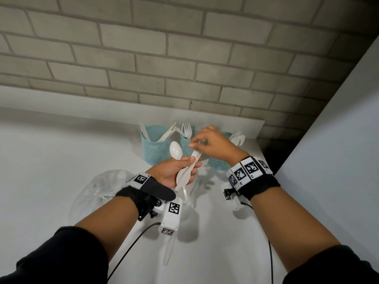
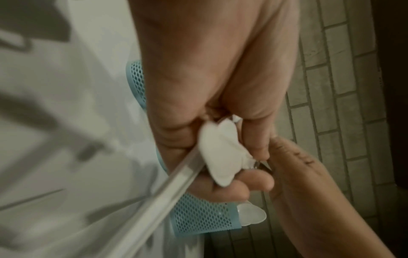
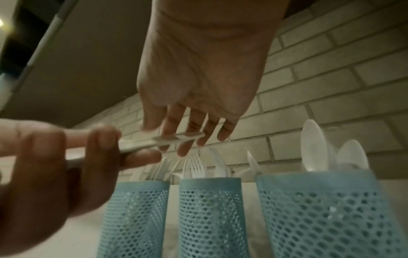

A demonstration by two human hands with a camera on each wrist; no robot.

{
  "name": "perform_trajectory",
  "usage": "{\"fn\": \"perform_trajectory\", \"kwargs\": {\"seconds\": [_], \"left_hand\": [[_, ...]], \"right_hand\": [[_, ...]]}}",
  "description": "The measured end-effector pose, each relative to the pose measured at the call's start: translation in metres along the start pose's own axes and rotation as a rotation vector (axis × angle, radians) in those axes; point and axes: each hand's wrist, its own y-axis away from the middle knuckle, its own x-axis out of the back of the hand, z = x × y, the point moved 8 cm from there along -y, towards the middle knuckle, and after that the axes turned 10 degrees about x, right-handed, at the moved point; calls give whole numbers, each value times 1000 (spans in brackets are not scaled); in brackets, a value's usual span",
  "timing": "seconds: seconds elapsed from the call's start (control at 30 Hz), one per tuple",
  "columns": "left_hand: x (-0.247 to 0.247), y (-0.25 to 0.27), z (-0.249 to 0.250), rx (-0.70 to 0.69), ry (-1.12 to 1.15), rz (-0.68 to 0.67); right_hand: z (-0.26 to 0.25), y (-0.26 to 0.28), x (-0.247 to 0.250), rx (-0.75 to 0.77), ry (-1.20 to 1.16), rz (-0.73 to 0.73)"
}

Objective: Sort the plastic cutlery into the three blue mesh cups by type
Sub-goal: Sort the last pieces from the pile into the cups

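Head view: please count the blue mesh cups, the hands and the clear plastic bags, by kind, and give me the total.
Blue mesh cups: 3 (left, middle, right)
Hands: 2 (left, right)
Clear plastic bag: 1
Total: 6

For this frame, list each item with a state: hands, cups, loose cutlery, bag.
left hand: grips a bundle of cutlery, spoon bowl up.
right hand: pinches one handle end in the bundle.
left cup: upright, holds knives.
middle cup: upright, holds forks.
right cup: upright, holds spoons.
loose knife: flat on the table.
plastic bag: crumpled on the table.
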Motion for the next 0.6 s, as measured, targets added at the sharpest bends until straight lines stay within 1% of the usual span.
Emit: {"fn": "perform_trajectory", "kwargs": {"seconds": [0.03, 0.07, 0.13, 0.17, 0.23, 0.3, 0.43, 0.5, 0.6], "left_hand": [[1, 2, 0, 4, -14, 10], [3, 4, -1, 9, -27, 19], [10, 7, -2, 20, -51, 30], [14, 8, -2, 24, -61, 37], [23, 10, -3, 19, -86, 67], [29, 14, -2, 8, -103, 103], [25, 19, 2, -20, -172, 132], [22, 19, 2, -26, -188, 139], [23, 18, -1, -24, -146, 180]], "right_hand": [[2, 1, -4, -15, -38, -40], [4, 3, -5, -44, -104, -48], [6, 7, -3, -113, -201, -47], [6, 9, -1, -131, -210, -31], [10, 13, 6, -144, -193, -3], [11, 17, 8, -151, -174, -23], [6, 23, -5, -136, -182, -200], [2, 24, -7, -126, -108, -246], [6, 24, 1, -166, -1, -213]]}}
